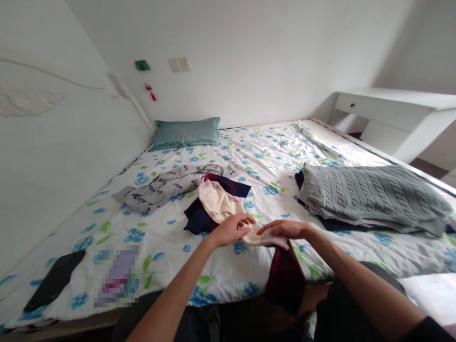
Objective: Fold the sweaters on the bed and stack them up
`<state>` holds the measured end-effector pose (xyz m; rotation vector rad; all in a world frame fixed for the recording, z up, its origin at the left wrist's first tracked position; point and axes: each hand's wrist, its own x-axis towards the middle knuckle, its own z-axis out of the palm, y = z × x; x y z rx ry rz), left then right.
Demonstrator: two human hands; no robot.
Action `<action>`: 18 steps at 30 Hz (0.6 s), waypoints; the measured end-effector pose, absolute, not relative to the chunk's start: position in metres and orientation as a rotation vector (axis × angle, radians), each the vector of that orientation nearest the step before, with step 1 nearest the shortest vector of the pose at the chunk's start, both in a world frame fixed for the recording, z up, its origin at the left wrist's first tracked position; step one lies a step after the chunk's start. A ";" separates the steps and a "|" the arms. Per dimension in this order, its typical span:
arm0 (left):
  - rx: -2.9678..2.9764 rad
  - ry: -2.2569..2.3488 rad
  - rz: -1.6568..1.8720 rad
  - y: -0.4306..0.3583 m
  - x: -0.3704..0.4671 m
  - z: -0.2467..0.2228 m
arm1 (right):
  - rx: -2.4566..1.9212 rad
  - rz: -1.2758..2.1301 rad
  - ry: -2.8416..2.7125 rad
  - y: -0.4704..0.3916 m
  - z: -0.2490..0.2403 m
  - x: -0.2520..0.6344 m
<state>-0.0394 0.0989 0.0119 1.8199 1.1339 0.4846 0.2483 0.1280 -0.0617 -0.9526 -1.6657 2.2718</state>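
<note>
A soft cream garment [219, 199] with maroon and navy parts lies crumpled in the middle of the bed, reaching toward me. My left hand [233, 228] has its fingers curled on the cream cloth near the bed's front. Close to its right, my right hand [287, 229] grips the same garment by a pale end. A dark maroon part [287, 278] hangs from there over the bed's edge. Folds hide the garment's exact shape. Behind it lies a crumpled grey garment [162, 187] with black lettering.
The bed has a white floral sheet [171, 259]. A folded stack topped by a grey cable-knit sweater [370, 197] lies right. A black phone-like object [55, 280] and a blurred purple item [119, 273] lie front left. A green pillow [187, 133] and white desk [395, 111] stand farther back.
</note>
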 end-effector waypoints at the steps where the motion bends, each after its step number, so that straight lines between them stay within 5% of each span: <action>1: 1.856 1.305 0.577 0.109 -0.061 0.015 | -0.949 2.254 -1.570 0.133 -0.051 0.265; 5: 1.984 1.814 0.392 0.132 -0.142 -0.001 | -0.941 1.948 -1.057 0.153 -0.026 0.340; 9: 2.026 1.829 0.215 0.133 -0.168 -0.027 | -1.366 1.349 -0.880 0.173 -0.047 0.398; 14: 2.191 1.714 0.305 0.130 -0.134 -0.033 | -1.892 0.663 -1.182 0.192 -0.086 0.417; 18: 2.155 1.671 0.233 0.127 -0.091 -0.038 | -1.675 0.721 -1.643 0.184 -0.095 0.381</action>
